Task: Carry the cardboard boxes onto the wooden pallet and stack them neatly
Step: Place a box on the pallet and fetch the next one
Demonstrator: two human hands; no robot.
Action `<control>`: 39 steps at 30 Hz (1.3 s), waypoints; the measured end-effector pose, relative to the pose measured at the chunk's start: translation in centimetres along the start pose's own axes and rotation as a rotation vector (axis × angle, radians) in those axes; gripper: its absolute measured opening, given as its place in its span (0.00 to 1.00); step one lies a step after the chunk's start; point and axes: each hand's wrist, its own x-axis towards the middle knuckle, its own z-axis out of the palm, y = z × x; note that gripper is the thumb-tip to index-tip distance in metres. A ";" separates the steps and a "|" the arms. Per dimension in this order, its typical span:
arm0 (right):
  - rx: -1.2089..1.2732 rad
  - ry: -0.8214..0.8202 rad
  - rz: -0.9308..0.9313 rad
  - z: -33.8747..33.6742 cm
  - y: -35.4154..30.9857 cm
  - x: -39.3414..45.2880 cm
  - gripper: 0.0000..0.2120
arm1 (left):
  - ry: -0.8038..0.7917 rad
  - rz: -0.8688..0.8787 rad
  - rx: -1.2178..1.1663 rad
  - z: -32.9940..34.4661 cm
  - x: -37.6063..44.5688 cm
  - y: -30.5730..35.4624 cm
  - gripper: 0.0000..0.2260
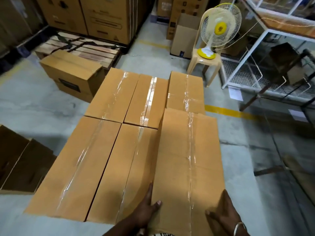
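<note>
I hold a taped cardboard box [189, 160] at its near end, raised slightly over the right side of a layer of like boxes. My left hand [146, 207] grips its left side with the thumb on top. My right hand [225, 213] grips the right near corner, thumb on the top face. Several taped boxes [95, 155] lie side by side in two rows beneath and beside it, and one more box [185, 92] lies beyond the held one. Whatever they rest on is hidden. A bare wooden pallet [88, 48] lies on the floor at the back left.
A loose brown carton [71, 74] stands left of the far row and an open dark carton [22, 160] at the left edge. A plastic chair [201, 63] with a yellow fan [219, 29] stands at the back right, beside a white wire rack [265, 72]. Tall cartons [102, 17] line the back.
</note>
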 end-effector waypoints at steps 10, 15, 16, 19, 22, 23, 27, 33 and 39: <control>-0.081 0.038 0.037 -0.4 0.8 0.2 0.66 | -0.094 -0.081 -0.044 0.6 0.3 -0.3 0.35; -0.062 0.063 0.081 -0.3 1.5 -0.5 0.65 | -0.111 -0.073 -0.059 0.7 0.2 -0.6 0.38; -0.053 0.075 0.098 -0.3 1.8 -0.7 0.64 | -0.132 -0.062 -0.055 0.8 0.3 -0.6 0.38; -0.013 0.099 0.132 -0.7 2.6 -1.2 0.63 | -0.185 -0.043 -0.043 1.6 0.4 -0.1 0.38; -0.010 0.106 0.137 -0.8 2.4 -1.5 0.62 | -0.189 -0.047 -0.014 2.0 0.5 0.2 0.36; 0.001 0.107 0.137 -0.8 2.2 -1.6 0.61 | -0.185 -0.049 0.002 2.0 0.6 0.2 0.35; -0.013 0.099 0.106 -0.3 1.6 -2.3 0.58 | -0.158 -0.069 0.012 1.9 0.2 0.1 0.36; 0.045 0.109 0.096 -0.2 1.0 -2.8 0.57 | -0.181 -0.032 -0.002 1.8 -0.8 0.4 0.34; -0.004 0.061 0.010 0.2 0.0 -2.6 0.56 | -0.141 0.020 0.095 1.1 -1.6 -0.9 0.38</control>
